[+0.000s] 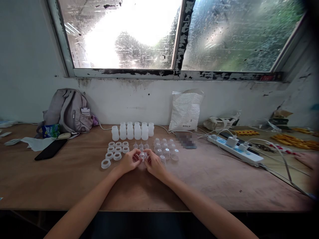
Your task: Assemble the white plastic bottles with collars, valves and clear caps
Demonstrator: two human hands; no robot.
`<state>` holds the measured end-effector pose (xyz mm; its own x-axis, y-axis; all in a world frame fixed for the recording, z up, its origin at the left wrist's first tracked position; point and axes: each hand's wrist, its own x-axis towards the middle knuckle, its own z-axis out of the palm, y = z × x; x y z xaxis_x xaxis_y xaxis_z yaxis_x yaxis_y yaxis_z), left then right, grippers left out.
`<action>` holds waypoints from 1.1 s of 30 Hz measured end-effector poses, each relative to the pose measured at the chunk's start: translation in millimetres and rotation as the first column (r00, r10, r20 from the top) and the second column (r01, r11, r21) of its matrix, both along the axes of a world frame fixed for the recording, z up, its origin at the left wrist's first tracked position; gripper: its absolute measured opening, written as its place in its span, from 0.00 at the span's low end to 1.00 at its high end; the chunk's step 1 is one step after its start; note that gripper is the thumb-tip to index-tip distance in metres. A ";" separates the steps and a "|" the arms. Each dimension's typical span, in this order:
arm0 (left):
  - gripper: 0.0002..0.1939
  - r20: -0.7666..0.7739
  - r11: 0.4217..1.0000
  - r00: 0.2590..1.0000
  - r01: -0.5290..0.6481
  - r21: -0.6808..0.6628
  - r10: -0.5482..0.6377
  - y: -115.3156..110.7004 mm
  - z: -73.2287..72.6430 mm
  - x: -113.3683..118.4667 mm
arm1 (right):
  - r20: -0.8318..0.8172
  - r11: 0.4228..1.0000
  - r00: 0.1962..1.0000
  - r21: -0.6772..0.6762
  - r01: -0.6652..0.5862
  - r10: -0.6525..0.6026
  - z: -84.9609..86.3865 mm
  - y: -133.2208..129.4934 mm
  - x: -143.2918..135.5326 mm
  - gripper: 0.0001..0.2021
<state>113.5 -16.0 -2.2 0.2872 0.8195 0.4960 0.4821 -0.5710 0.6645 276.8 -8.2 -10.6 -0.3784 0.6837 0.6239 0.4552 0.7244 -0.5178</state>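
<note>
My left hand [130, 160] and my right hand [155, 163] meet above the table, fingers closed on opposite sides of a small clear round bottle part [143, 155]. Fingers cover its edges, so I cannot tell whether it is one piece or two. Just beyond it stand several clear pointed bottle nipples [141, 146] in a small group. Translucent collar rings [117, 156] lie in rows left of my left hand. To the right of my right hand, clear dome caps [166, 152] are set out in rows. Several frosted white bottles [137, 131] stand upright behind.
A grey backpack [71, 111], a black phone [51, 149] and a white cloth [37, 143] are at left. A white plastic package [185, 111] leans on the wall. At right lie a power strip [234, 149] with cables, yellow parts [294, 141] and another person's hand [306, 159].
</note>
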 end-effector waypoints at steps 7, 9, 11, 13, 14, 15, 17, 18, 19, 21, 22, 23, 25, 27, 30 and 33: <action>0.11 -0.044 0.999 0.999 -0.024 0.025 0.025 -3.0 -1.0 4.2 | -0.025 0.995 1.000 -0.095 -0.003 0.001 0.5 1.2 -2.0 0.15; 0.11 -0.062 0.999 0.997 -0.039 0.033 0.041 -3.7 -1.6 5.4 | -0.033 0.994 0.999 -0.113 -0.007 0.003 0.0 1.4 -3.0 0.14; 0.10 -0.077 0.998 0.996 -0.051 0.041 0.054 -4.3 -2.1 6.3 | -0.045 0.992 0.999 -0.128 -0.011 0.005 -0.5 1.6 -3.7 0.13; 0.10 -0.087 0.997 0.994 -0.061 0.038 0.064 -4.9 -2.0 7.0 | -0.062 0.990 0.998 -0.143 -0.015 0.006 -0.7 1.7 -4.3 0.12; 0.10 -0.089 0.997 0.994 -0.065 0.035 0.067 -5.1 -1.9 7.3 | -0.071 0.989 0.997 -0.148 -0.016 0.006 -0.7 1.6 -4.6 0.11; 0.10 -0.089 0.997 0.994 -0.065 0.033 0.068 -5.2 -1.7 7.6 | -0.078 0.988 0.997 -0.152 -0.016 0.005 -0.7 1.5 -4.8 0.11; 0.09 -0.086 0.997 0.994 -0.065 0.039 0.068 -5.1 -1.6 8.0 | -0.083 0.988 0.997 -0.154 -0.011 -0.002 -0.3 0.8 -5.2 0.11; 0.09 -0.083 0.997 0.994 -0.068 0.046 0.072 -4.9 -1.6 8.0 | -0.080 0.989 0.997 -0.150 -0.007 -0.005 0.0 0.3 -5.3 0.11; 0.09 -0.078 0.996 0.994 -0.077 0.052 0.081 -4.7 -1.7 8.0 | -0.073 0.990 0.997 -0.141 -0.004 -0.007 0.4 -0.2 -5.2 0.11; 0.09 -0.058 0.993 0.993 -0.099 0.059 0.103 -4.2 -1.9 7.6 | -0.051 0.994 0.999 -0.112 -0.004 -0.002 1.1 -1.4 -4.9 0.13; 0.09 -0.047 0.993 0.993 -0.106 0.056 0.108 -4.1 -2.0 7.2 | -0.039 0.995 0.999 -0.095 -0.007 0.003 1.4 -2.0 -4.6 0.13; 0.10 -0.035 0.993 0.993 -0.107 0.050 0.108 -4.1 -1.9 6.8 | -0.028 0.997 1.000 -0.080 -0.010 0.008 1.6 -2.4 -4.3 0.13; 0.10 -0.015 0.995 0.995 -0.095 0.032 0.095 -4.4 -1.4 6.1 | -0.014 0.998 1.000 -0.062 -0.011 0.010 1.7 -2.6 -3.7 0.13; 0.09 -0.005 0.996 0.996 -0.084 0.018 0.084 -4.9 -0.4 5.8 | -0.009 0.998 1.000 -0.062 -0.004 0.003 1.5 -2.1 -3.5 0.11; 0.05 -0.009 0.996 0.997 -0.081 0.026 0.081 -5.8 1.4 6.6 | -0.007 0.997 1.000 -0.074 0.014 -0.015 1.2 -0.5 -3.6 0.09; 0.04 -0.013 0.998 0.998 -0.058 0.037 0.059 -6.6 2.7 8.1 | -0.004 0.996 1.000 -0.081 0.028 -0.028 1.4 0.6 -3.8 0.08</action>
<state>121.6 -22.5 0.5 0.2466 0.8164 0.5221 0.5247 -0.5655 0.6364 273.1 -7.6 -9.3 -0.3554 0.7424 0.5679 0.4716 0.6670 -0.5768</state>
